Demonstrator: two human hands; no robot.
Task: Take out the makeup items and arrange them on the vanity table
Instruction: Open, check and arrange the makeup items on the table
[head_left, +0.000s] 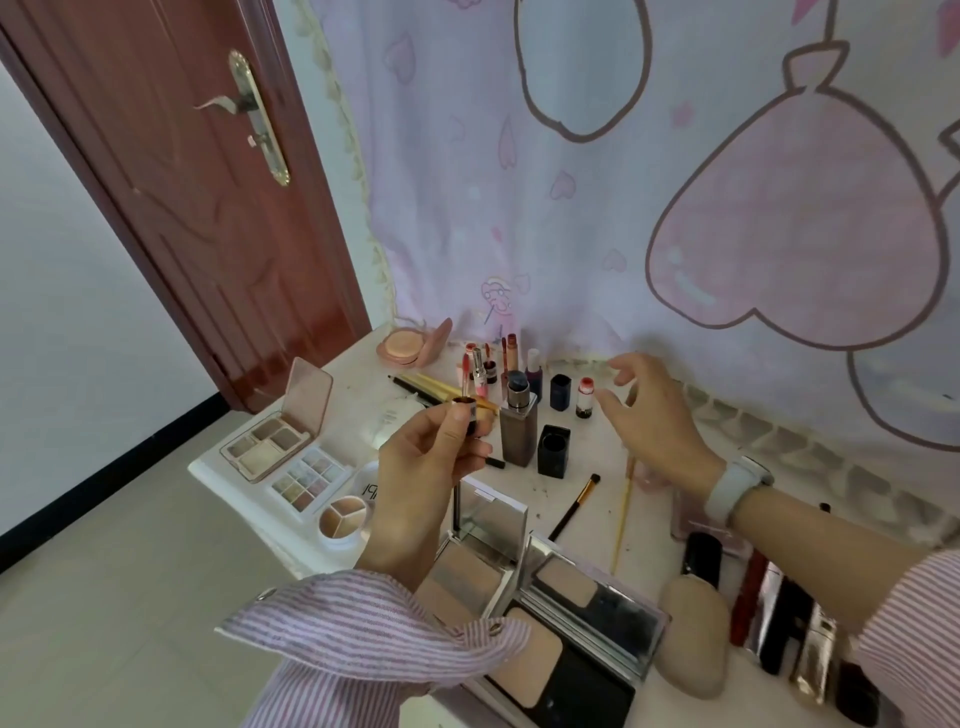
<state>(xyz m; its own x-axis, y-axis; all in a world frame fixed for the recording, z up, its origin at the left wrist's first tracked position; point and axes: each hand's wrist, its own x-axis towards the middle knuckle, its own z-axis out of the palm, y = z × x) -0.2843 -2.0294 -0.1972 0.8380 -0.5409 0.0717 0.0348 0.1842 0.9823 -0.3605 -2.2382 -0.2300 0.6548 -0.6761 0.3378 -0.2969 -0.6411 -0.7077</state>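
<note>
My left hand (426, 467) is raised over the white vanity table (363, 379) and pinches a small lipstick tube (465, 410) upright. My right hand (654, 415), with a white watch on its wrist, hovers open over the back of the table, its fingers spread close to an uncapped red lipstick (585, 397) and a dark blue cap (560, 392). A tall brown foundation bottle (518, 423) and a black cap (554, 450) stand between my two hands. More lipsticks (480, 366) stand in a row at the back.
Open eyeshadow palettes (275, 436) and a round concealer pot (342, 519) lie at the left edge. Open powder compacts (571, 597) sit near me. Brushes (574, 506), a beige sponge (696, 629) and several tubes (779, 623) lie on the right. A pink curtain hangs behind, a brown door to the left.
</note>
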